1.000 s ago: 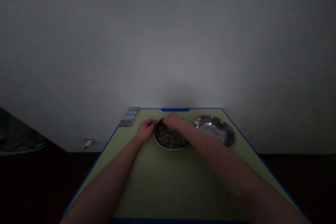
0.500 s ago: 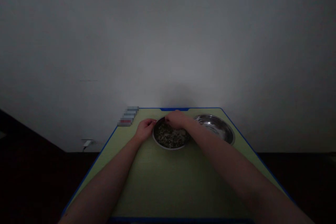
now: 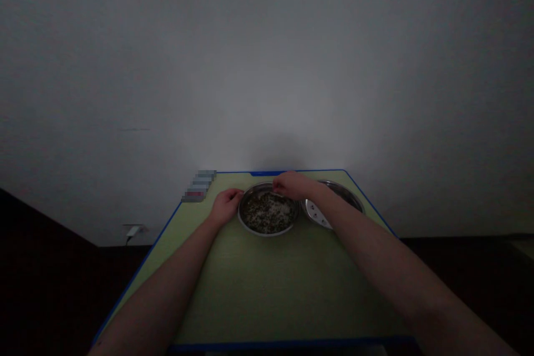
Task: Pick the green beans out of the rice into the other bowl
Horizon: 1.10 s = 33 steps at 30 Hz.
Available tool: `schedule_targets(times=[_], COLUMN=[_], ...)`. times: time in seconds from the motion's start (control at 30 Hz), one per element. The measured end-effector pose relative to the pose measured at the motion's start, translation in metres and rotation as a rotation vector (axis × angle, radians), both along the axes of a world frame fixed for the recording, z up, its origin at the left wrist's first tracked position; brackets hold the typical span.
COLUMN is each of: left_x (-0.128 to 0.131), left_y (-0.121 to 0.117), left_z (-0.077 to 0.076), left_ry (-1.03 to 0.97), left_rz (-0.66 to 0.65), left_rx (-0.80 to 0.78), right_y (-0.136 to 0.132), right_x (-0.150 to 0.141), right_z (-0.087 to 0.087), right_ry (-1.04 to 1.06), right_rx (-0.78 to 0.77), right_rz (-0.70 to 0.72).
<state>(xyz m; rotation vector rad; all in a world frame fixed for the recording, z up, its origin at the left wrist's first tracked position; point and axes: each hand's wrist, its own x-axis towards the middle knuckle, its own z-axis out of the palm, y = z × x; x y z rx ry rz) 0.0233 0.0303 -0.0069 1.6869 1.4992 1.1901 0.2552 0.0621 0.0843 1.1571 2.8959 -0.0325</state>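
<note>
A metal bowl [image 3: 267,232] holds a mix of pale and dark grains [image 3: 269,212], too dim to name exactly. My left hand [image 3: 225,204] is closed at its left rim, thumb and fingers gripping the edge. Above the far right part of the bowl is my right hand [image 3: 291,185], its fingertips pinched together. Whatever may be between them is too small to make out. Partly under my right forearm stands a second metal bowl [image 3: 306,208], with a few small dark spots inside it.
Both bowls stand on a light green table [image 3: 250,289] with a blue edge, set against a grey wall [image 3: 267,67]. A blurred-out stack of something [image 3: 199,186] lies at the table's far left corner. A white plug [image 3: 133,231] sits in the wall at left.
My right hand has risen out of the grains and moved a little right. More grains and the second bowl's dark spots now show. My left hand keeps its place on the rim.
</note>
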Motion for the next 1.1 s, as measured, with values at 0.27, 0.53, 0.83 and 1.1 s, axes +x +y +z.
schedule_targets(times=[0.27,0.53,0.83,1.1], left_x=[0.0,0.001,0.002,0.0], left_y=[0.0,-0.003,-0.005,-0.002], left_z=[0.0,0.005,0.007,0.001], left_ry=[-0.017,-0.031,-0.008,0.017], left_rz=[-0.005,0.011,0.015,0.003], left_rx=[-0.023,-0.027,-0.029,0.01], right_y=[-0.034,-0.039,-0.022,-0.013], right_x=[0.1,0.149,0.102,-0.014], right_z=[0.012,-0.019,0.022,0.01], right_ry=[0.16,0.13,0.172,-0.05], right_rx=[0.025,-0.101,0.038,0.085], right_rz=[-0.139,-0.236,-0.219,-0.062])
